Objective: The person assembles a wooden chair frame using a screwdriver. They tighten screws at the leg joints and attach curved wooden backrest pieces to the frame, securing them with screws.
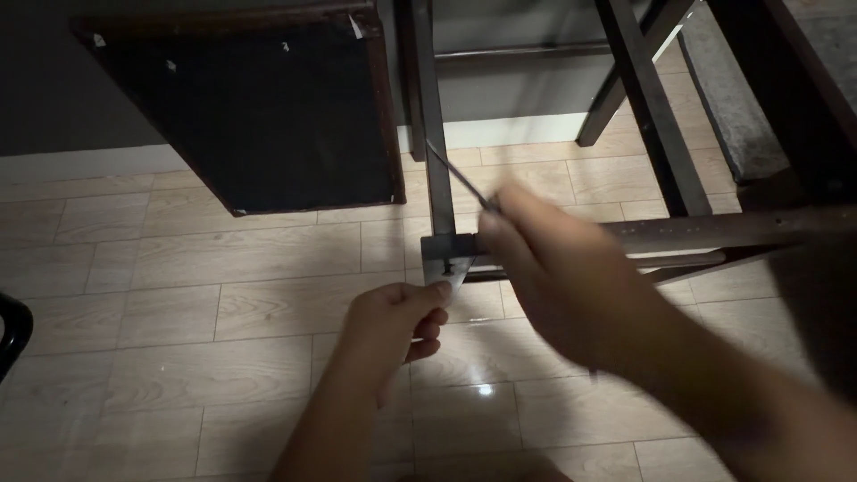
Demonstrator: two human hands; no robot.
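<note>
My left hand (393,326) pinches a small grey metal corner bracket (449,268) against the joint of a dark wooden frame (437,178), where an upright leg meets a horizontal rail (714,228). My right hand (553,268), blurred by motion, grips a thin dark tool (460,174), a slim rod that slants up and left from the fist, close by the same joint. Whether the rod's working end touches the bracket is hidden behind my right hand.
A dark square panel (259,107) with a brown edge leans against the grey wall at upper left. More dark frame legs (652,98) cross the upper right. The floor is light wood-look tile (178,295). A black curved object (11,330) shows at the left edge.
</note>
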